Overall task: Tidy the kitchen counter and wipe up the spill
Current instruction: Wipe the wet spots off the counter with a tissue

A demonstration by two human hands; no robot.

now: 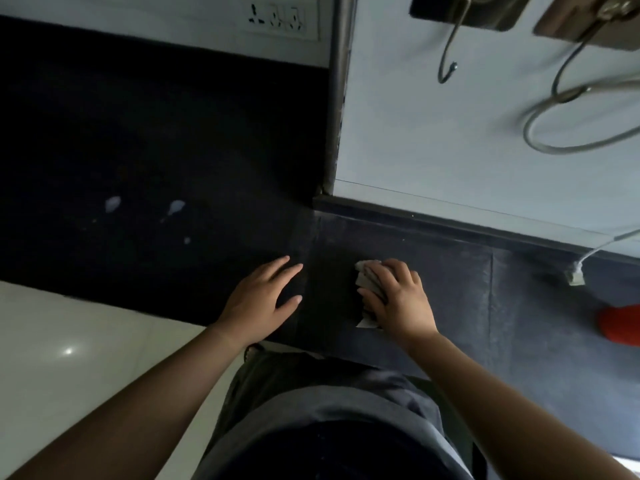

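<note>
Spill (112,203): pale wet patches on the dark table (156,150), roughly 10 o'clock from the hands. A second patch (176,206) sits just right of the first, and a small drop (187,240) lies nearer the hands. All three look untouched, well apart from the cloth.

Head view only:
- Right hand (398,296) lies flat on a crumpled grey cloth (367,278), fingers curled over it and pressing it to the table. Grip is clenched on the cloth. Palm-down hold reads as a wiping stance.
- Cloth sits on the lighter, nearer strip of table, right of the seam. No wet patch is visible under it, so it is either working a dry zone or parked.
- Left hand (263,296) is at 9 o'clock from the cloth, fingers spread and released, holding nothing. It touches or hovers just over the table; cannot tell which. Probably bracing.
- Red object (620,323) at 3 o'clock is cut by the frame edge, so its type and any contents are unclear. It may be the tidy item.
- White cable plug (575,276) lies loose on the table at 2 o'clock.
- Metal hook (446,69) and wire ring holder (585,126) on the wall at 1 o'clock both hang empty.
- Wall socket (280,17) at 12 o'clock has nothing plugged in.

Judgement: the wipe must travel left to reach the spill.
</note>
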